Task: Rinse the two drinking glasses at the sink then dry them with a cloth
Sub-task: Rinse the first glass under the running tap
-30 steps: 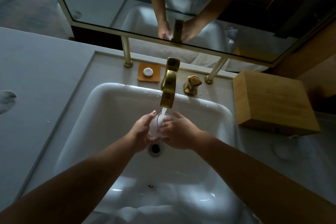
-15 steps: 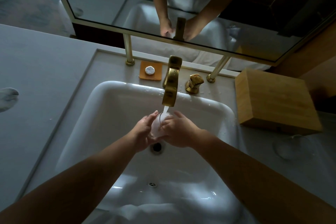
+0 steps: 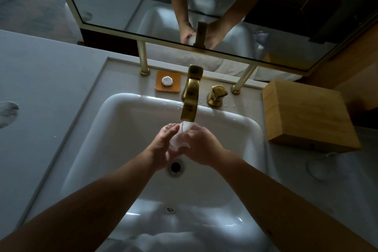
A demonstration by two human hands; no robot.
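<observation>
We hold one drinking glass (image 3: 181, 136) under the brass tap (image 3: 190, 100), over the white sink (image 3: 114, 120), just above the drain (image 3: 175, 166). Water runs from the spout onto the glass rim.

Right hand (image 3: 201, 146): fingers curled round the right side of the glass, gripping it. Left hand (image 3: 163, 145): palm against the left side of the glass, fingers fairly straight and close together, tips pointing up toward the spout. The lower part of the glass is hidden between our hands, so we cannot tell how the thumbs lie.

The second glass (image 3: 319, 166) stands on the grey counter (image 3: 41, 88) to the right of the sink, near the front edge of a wooden box (image 3: 306, 114). It is faint in the dim light.

Behind the sink: an orange soap dish (image 3: 168, 84) with a small round white soap (image 3: 167, 81) on it, left of the tap; a brass handle (image 3: 216, 95) to the tap's right. Water droplets dot the sink rim near the tap. The mirror (image 3: 143, 6) above shows our arms and hands.

We see no cloth.
</observation>
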